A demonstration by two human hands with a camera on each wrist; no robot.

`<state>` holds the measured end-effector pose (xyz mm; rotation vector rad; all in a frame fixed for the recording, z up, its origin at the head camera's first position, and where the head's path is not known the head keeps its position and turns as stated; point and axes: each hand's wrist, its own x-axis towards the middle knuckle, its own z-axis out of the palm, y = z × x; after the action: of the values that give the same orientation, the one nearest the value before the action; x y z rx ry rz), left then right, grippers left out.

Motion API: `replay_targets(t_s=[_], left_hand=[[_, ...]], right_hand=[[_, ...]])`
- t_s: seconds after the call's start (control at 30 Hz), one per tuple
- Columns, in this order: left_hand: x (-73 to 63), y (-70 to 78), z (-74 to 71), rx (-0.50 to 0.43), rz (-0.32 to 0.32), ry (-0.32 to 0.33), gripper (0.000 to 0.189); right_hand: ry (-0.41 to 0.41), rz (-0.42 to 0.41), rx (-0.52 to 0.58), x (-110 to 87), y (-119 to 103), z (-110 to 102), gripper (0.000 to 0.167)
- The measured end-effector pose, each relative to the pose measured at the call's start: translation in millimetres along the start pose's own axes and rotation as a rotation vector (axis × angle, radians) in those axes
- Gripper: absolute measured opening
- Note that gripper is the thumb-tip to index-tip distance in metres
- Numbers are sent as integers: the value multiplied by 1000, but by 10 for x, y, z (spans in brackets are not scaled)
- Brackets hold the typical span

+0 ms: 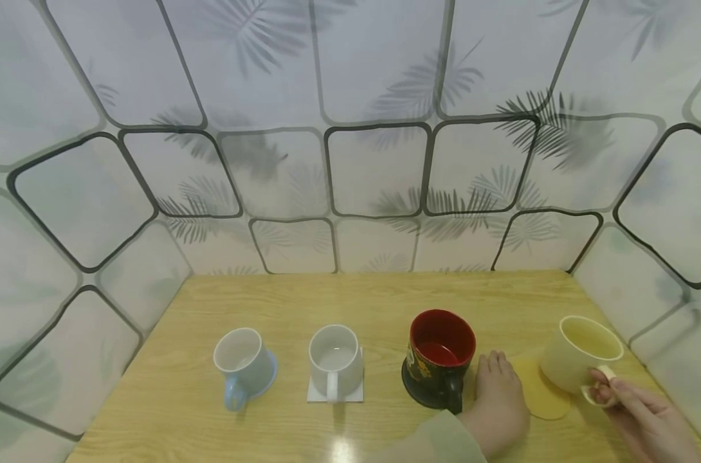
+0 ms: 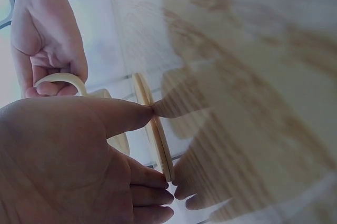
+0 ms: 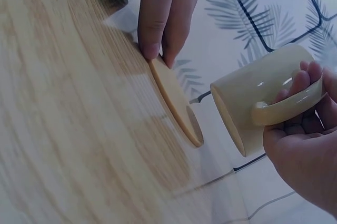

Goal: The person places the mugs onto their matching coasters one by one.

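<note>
My right hand (image 1: 646,411) grips the handle of a cream-yellow mug (image 1: 567,363). In the right wrist view the mug (image 3: 263,89) hangs tilted, its base apart from a round yellow coaster (image 3: 171,97). This coaster (image 1: 547,410) lies flat on the wooden table. My left hand (image 1: 501,402) holds the coaster by its left edge; in the left wrist view, thumb and fingers touch its rim (image 2: 158,134). Just left of that hand stands a black mug (image 1: 428,373) with a red inside, on a dark round coaster (image 1: 414,389).
A white mug (image 1: 327,376) stands on a square white coaster (image 1: 350,393). Farther left, a pale blue mug (image 1: 247,366) sits on a round blue coaster (image 1: 269,379). Leaf-patterned wall covering (image 1: 373,167) closes the table (image 1: 339,296) in at the back and both sides.
</note>
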<state>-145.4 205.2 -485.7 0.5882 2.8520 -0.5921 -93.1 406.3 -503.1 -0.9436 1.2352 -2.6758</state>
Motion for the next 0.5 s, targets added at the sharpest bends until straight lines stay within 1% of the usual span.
replay_targets(t_s=[0.13, 0.37, 0.5], left_hand=[[-5, -9, 3, -20, 13, 4, 62], [0, -20, -4, -16, 27, -10, 62], [5, -12, -2, -13, 25, -10, 63]], right_hand=[[15, -16, 42, -11, 26, 54, 57], [-26, -12, 120, -10, 59, 80, 56], [-83, -9, 164, 6, 77, 75, 55]])
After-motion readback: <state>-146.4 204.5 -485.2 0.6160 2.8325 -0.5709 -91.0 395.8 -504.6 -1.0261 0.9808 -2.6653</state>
